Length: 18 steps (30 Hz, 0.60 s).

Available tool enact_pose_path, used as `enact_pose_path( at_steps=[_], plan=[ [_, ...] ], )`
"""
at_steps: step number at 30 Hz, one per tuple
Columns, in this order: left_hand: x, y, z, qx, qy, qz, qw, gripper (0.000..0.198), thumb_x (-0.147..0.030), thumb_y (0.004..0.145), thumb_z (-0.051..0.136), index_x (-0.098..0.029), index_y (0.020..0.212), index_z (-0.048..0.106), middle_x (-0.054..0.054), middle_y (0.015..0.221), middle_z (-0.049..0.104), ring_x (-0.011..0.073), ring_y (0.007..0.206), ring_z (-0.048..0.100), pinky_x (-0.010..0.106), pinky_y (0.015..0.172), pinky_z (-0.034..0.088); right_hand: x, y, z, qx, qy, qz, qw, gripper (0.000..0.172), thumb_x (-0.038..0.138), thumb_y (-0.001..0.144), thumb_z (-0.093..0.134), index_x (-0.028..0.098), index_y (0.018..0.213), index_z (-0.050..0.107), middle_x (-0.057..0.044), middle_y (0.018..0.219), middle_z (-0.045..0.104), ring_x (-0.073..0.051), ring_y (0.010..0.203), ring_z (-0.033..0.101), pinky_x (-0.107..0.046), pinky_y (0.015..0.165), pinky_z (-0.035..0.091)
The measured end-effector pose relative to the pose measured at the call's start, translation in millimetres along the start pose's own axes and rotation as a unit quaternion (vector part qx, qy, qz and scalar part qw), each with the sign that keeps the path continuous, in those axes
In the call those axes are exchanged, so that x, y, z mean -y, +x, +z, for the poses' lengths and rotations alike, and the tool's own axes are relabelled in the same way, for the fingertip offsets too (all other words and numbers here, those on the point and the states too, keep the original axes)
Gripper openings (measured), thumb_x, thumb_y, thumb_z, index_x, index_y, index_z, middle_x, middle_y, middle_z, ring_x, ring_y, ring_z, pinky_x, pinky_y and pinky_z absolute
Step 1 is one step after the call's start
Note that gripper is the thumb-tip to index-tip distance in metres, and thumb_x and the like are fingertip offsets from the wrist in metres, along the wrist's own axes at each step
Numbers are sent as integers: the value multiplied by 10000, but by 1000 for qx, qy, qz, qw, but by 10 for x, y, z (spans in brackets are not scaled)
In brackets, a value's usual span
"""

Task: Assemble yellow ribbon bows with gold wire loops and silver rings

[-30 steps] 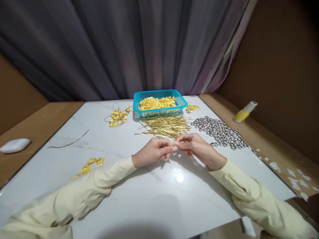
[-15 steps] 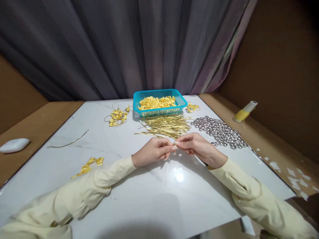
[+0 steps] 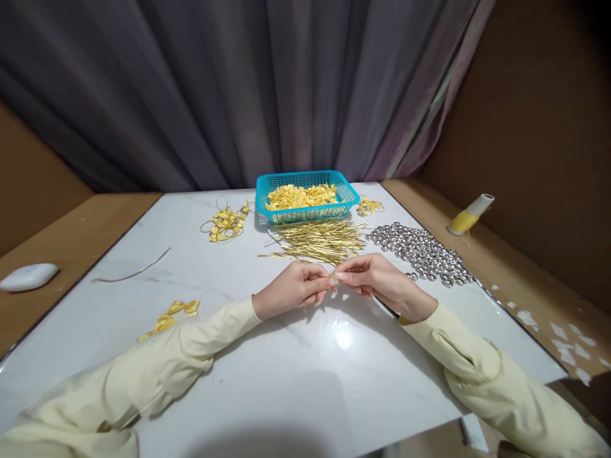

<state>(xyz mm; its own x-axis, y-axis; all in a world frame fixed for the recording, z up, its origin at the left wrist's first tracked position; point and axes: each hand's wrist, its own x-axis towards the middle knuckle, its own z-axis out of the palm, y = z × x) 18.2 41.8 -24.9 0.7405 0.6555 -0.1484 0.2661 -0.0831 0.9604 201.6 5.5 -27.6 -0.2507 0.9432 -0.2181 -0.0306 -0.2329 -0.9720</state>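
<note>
Over the middle of the table, my left hand [image 3: 301, 287] and my right hand [image 3: 377, 281] meet at their fingertips. Both are closed in a pinch on a tiny golden bit [image 3: 333, 275] that looks like the end of a gold cord; the fingers hide most of it. Just beyond them lies a loose heap of gold cords [image 3: 319, 242]. Silver oval beads [image 3: 420, 250] are spread to the right of my right hand. Several yellow satin bows [image 3: 165, 323] lie near my left sleeve.
A turquoise basket [image 3: 308, 214] of yellow bows stands at the back. Bows with beads and cord loops [image 3: 225, 224] lie left of it, a smaller group [image 3: 369, 205] right. A single cord [image 3: 136, 273], a white rounded object [image 3: 28, 277] and a yellow-wound spool [image 3: 470, 215] lie outward.
Both hands stay pinched together in almost the same place, with only a slight shift of the fingers. Nothing else has visibly moved.
</note>
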Motion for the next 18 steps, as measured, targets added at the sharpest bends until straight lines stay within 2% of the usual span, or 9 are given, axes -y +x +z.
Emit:
enact_pose_path(
  at_steps=[9,18],
  plan=[
    [-23,-7,4,8,-13,5,1000,271,-372,803,532,-125,704,579,-45,510,504,16,346,324,135,337,233,-54,31,32,-23,34,-2,999,176,276,593,704,132,644,618,20,522,548,-50,411,367,-194,377,214],
    [-45,2,3,7,-45,-12,999,227,-334,790,557,-125,840,632,-32,527,545,7,328,296,139,336,212,-1,17,-6,-56,23,-18,998,190,280,620,694,135,608,573,40,492,487,-46,409,342,-197,383,180]
  ],
)
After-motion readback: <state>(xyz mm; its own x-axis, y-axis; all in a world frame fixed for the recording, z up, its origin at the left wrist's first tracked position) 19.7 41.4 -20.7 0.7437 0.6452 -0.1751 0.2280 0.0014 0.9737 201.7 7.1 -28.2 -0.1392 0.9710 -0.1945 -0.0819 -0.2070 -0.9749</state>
